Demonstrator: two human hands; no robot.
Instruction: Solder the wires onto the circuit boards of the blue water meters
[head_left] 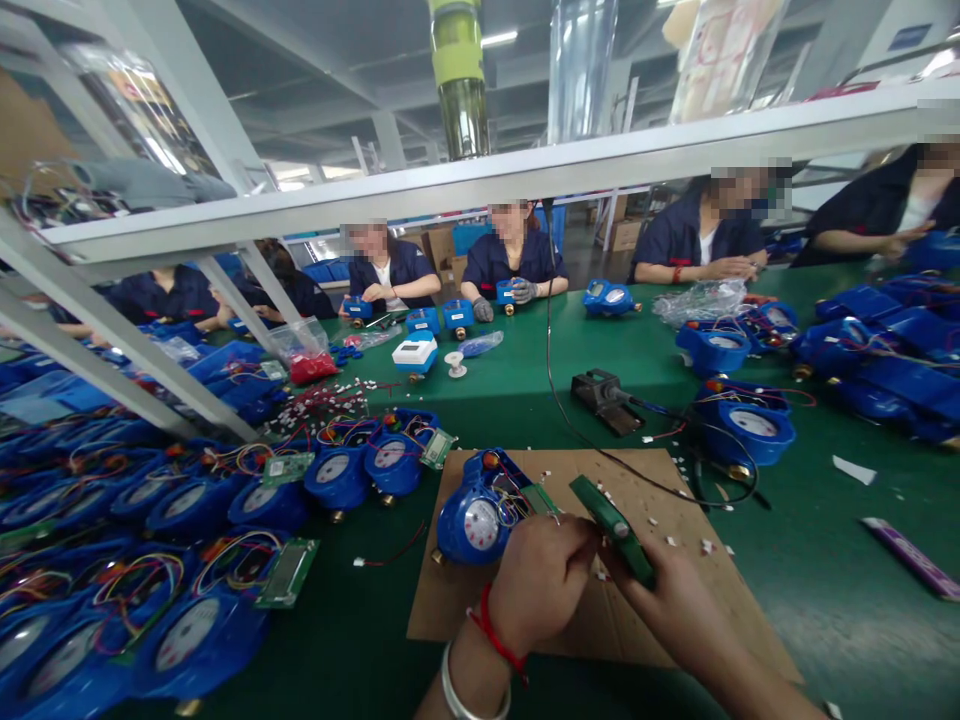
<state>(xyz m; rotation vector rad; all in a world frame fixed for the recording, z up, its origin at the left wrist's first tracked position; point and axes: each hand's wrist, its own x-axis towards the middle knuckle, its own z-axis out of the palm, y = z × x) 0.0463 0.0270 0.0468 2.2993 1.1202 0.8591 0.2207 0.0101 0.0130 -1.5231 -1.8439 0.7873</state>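
A green tabletop point(817, 580) runs across the whole scene, and on it lies a sheet of brown cardboard point(720, 590), taken here as the centre of the dial. On the cardboard, toward ten o'clock, sits a blue meter point(469, 520) with a white face and a tangle of thin coloured wires. The right hand point(667, 585) grips a flat green piece point(611, 530), tilted, just beside the meter. The left hand point(551, 570) is curled narrow, its fingertips meeting near that piece; whether it pinches anything I cannot tell (a red cord point(495, 630) and a pale bangle point(457, 690) circle that wrist).

Small white connectors point(706, 547) are strewn over the cardboard. At nine o'clock, rows of wired blue meters point(187, 510) crowd the table; at ten lies a bag of red parts point(311, 365); at eleven, a white-topped unit point(415, 352). A black device point(606, 400) rests at twelve, more blue meters point(885, 340) cluster at two, and a purple strip point(911, 555) lies at three. Across the far side, co-workers point(514, 250) in dark blue sit under a white shelf point(450, 188) bearing a yellow-green bottle point(459, 90), in a large hall with pillars.
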